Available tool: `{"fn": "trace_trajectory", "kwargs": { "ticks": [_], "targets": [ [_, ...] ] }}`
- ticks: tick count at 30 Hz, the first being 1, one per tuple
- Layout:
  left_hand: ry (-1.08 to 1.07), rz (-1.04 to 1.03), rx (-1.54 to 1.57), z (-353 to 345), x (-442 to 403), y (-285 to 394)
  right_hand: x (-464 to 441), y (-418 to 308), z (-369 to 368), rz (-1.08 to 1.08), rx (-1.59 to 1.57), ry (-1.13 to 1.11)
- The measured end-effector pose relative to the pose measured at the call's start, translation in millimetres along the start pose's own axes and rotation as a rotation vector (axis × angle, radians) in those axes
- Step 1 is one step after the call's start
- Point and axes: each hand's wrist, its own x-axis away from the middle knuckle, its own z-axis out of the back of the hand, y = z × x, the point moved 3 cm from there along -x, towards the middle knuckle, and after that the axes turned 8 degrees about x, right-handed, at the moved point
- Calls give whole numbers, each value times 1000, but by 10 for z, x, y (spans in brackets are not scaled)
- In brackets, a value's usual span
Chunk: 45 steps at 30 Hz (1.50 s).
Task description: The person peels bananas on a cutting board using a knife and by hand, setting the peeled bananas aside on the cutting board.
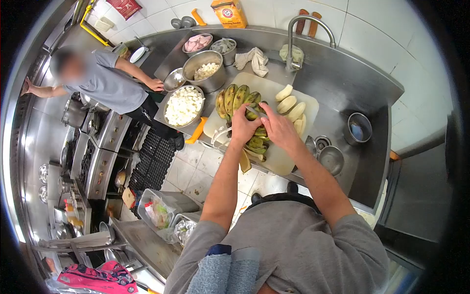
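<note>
Left hand [245, 126], right hand [278, 128]: each grip drawn nearly closed beside a thin blade [256, 112]; exact holds hidden. Green bananas [235, 99]: on cutting board [286, 159], beside peeled bananas [293, 109]. Step: apparently peeling; next move calls for steadied fruit. Board's near edge: close. Open room: sink [338, 100], rightward.

Yellow-green bananas [237, 100], cream board [280, 158], orange box [228, 13]

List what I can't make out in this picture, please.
All in the head view:
Whatever sits inside the bare left hand and right hand: covered by the hands themselves.
Small bluish item inside the round grey metal pot: too small to identify.
Fine print on the orange cardboard box: too small.
Bright pink patterned item: cut off by the bottom edge.
</note>
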Motion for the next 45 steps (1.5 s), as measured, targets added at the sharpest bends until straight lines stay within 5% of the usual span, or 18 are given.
{"fn": "trace_trajectory", "kwargs": {
  "ticks": [17,21,23,32,45],
  "targets": [
    [70,-67,-1,-29,50,69,19,153,83,-22,-181,-128],
    [97,-45,-70,-78,76,86,-37,177,277,-246,-379,-245],
    [56,-37,-22,-61,51,201,-168,320,115,-198,-440,-65],
    [135,-128,-42,-106,82,178,-355,328,-103,-112,-530,-163],
    [200,-144,21,-61,90,203,-466,274,-224,-189,-514,-29]
  ]
}}
